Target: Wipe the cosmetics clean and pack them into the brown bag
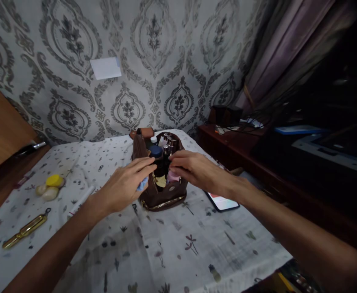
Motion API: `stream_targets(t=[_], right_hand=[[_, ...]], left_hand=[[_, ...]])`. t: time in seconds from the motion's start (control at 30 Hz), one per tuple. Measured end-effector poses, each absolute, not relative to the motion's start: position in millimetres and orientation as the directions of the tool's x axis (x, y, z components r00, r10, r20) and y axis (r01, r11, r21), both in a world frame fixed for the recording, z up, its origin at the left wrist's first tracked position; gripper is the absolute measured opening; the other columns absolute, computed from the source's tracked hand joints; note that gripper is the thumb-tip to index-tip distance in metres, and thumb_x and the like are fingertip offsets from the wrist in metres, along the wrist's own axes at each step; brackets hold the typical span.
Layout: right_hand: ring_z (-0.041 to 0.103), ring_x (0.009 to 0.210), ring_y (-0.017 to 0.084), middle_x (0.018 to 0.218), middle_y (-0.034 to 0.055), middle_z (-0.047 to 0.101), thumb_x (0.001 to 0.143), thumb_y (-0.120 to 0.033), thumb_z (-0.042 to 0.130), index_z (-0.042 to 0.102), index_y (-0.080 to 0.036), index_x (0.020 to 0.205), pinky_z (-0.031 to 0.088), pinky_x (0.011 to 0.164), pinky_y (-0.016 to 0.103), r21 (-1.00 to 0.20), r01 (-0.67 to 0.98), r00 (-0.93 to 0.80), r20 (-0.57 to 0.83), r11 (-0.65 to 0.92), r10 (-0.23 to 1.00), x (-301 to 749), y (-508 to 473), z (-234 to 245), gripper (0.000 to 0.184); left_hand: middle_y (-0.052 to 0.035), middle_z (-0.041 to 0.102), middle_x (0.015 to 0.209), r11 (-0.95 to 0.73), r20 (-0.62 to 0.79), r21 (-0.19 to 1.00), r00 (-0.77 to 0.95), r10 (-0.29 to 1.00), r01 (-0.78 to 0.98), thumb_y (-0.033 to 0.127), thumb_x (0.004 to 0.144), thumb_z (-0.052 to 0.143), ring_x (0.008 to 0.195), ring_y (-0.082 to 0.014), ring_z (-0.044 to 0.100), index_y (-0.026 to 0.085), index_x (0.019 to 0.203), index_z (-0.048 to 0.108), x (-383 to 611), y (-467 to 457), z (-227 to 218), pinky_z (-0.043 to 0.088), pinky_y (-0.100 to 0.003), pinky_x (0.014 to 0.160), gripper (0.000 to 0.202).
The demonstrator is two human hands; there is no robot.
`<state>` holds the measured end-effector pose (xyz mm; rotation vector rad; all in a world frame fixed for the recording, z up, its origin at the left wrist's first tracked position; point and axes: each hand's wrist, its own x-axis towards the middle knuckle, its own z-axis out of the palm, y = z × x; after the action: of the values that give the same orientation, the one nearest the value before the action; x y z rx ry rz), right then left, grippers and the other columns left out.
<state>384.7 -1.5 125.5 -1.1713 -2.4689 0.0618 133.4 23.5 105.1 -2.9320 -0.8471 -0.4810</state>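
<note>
A brown bag (163, 202) with a gold zipper stands unzipped on the cloth-covered table. Inside are a dark jar with a blue lid (155, 151), a white-capped bottle (153, 140), several bottles with shiny caps (171, 142), a yellow piece (160, 181) and a pink piece (173, 176). At the bag's left rim is my left hand (129, 179), fingers curled, with a crumpled light-blue piece (142, 184) showing under them. My right hand (193, 166) reaches over the right rim, fingers bent together at the opening; what they grip is hidden.
A phone (223, 202) with its screen lit lies right of the bag. On the left are a gold tube-like item (26, 230), a white pen-like stick (82, 199) and a rounded cluster with a yellow top (54, 181). A dark red cabinet (224, 142) stands at the right.
</note>
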Motion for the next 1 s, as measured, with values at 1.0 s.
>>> stream_targets(t=[1.0], right_hand=[[0.064,0.057,0.013,0.064,0.0020,0.070,0.095,-0.026,0.052,0.072,-0.018,0.084,0.044,0.055,0.022,-0.728,0.329,-0.536,0.381,0.602,0.753,238.4,-35.4,20.3,0.024]], left_hand=[[-0.0172,0.057,0.127,0.245,0.405,0.059,-0.247,0.880,0.968,0.011,0.084,0.050,0.123,-0.0343,0.049,0.016,0.124,0.058,-58.8,37.0,18.4,0.051,-0.045,0.091,0.041]])
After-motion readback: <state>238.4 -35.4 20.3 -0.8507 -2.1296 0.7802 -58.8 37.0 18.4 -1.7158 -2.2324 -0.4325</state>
